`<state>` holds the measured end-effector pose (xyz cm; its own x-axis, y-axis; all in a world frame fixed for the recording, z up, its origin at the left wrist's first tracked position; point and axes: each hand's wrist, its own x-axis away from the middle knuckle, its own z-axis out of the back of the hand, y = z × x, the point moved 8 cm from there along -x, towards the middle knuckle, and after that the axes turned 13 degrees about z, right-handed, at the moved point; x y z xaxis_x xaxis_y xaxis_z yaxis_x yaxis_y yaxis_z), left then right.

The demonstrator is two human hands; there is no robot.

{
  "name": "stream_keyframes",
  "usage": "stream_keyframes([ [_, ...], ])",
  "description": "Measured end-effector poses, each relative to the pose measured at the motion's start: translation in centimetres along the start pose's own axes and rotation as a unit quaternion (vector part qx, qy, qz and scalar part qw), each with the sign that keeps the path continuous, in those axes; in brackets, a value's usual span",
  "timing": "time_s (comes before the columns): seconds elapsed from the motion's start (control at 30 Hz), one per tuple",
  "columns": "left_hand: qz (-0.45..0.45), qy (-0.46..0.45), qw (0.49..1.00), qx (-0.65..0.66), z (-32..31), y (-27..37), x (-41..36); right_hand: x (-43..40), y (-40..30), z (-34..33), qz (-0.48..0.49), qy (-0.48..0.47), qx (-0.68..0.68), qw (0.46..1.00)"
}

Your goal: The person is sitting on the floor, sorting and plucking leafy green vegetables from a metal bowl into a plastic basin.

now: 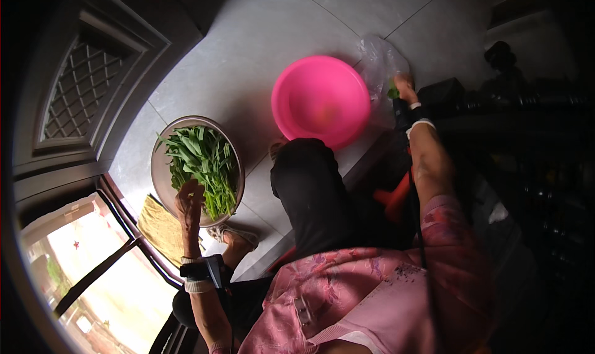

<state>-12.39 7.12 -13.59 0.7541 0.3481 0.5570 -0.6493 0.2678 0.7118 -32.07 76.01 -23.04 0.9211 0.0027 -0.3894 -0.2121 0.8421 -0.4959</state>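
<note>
My left hand [189, 198] is over the near left rim of a round metal basin [160, 168], beside the stems of a heap of leafy greens [200, 161]; its fingers are bent, and whether they grip a stem cannot be told. To the right, my right hand [405, 88] is at a clear plastic bag [379, 59], with a bit of green leaf [393, 90] at its fingers. Between the hands stands a bright pink plastic basin [320, 103], with a blurred yellowish patch at its bottom.
A yellow cloth or mat [160, 228] lies beside the metal basin. Dark panelled door [135, 75] stands at the left, above a bright glazed opening [107, 270]. My knee [307, 168] reaches the pink basin. Dark furniture [525, 101] and a red plastic piece [395, 198] are at the right.
</note>
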Motion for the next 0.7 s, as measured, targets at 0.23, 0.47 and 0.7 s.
stream_keyframes([
  [0.23, 0.008, -0.036, 0.998, -0.06, -3.3, 2.3, 0.2, 5.5, 0.8, -6.0, -0.171, -0.097, 0.081, 0.977],
  [0.47, 0.086, -0.017, 0.994, -0.065, -2.0, 0.9, 2.1, 6.5, 4.5, -11.3, -0.232, -0.174, 0.126, 0.949],
  [0.7, 0.052, 0.0, 0.998, -0.037, 0.7, -0.2, 4.5, -2.8, -2.6, -7.1, -0.104, -0.193, 0.05, 0.974],
])
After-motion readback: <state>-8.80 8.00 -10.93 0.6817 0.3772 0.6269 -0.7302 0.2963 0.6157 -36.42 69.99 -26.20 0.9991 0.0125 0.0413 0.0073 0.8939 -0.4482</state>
